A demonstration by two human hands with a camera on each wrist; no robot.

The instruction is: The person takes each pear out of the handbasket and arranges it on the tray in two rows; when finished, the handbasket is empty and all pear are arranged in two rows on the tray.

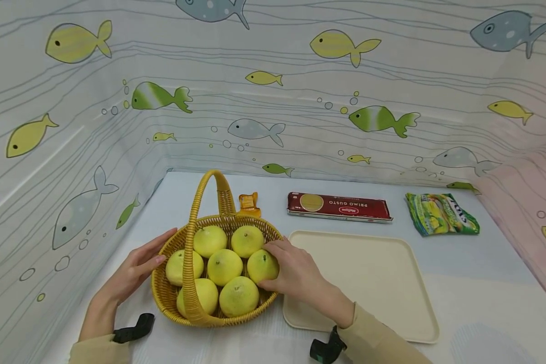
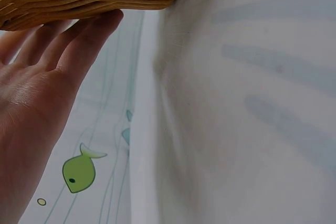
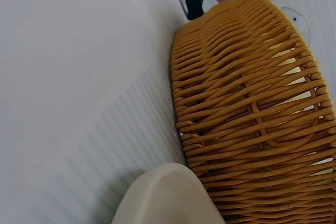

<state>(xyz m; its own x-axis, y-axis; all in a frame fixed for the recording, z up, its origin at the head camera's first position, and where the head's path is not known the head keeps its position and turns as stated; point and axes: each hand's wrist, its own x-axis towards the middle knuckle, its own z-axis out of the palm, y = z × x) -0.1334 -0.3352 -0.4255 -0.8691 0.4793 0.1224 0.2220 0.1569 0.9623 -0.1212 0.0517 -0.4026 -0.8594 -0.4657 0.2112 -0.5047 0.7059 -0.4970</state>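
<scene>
A yellow wicker basket (image 1: 156,293) with a tall arched handle holds several round yellow-green fruits (image 1: 225,267). My left hand (image 1: 134,268) touches the basket's left side, its fingers extended along the wall and the thumb near the rim. In the left wrist view the fingertips (image 2: 113,19) meet the woven underside edge. Reaching over the right rim, my right hand (image 1: 300,270) grips the rightmost fruit (image 1: 260,265) between fingers and thumb; that fruit still sits among the others. The right wrist view shows the basket's woven outer wall (image 3: 252,87), with the hand itself out of sight.
A cream tray (image 1: 364,273) lies just right of the basket. Behind it is a dark red biscuit pack (image 1: 338,206), with a green and yellow snack bag (image 1: 442,214) at the far right. A small orange packet (image 1: 249,203) sits behind the basket. Fish-patterned cloth walls enclose the table.
</scene>
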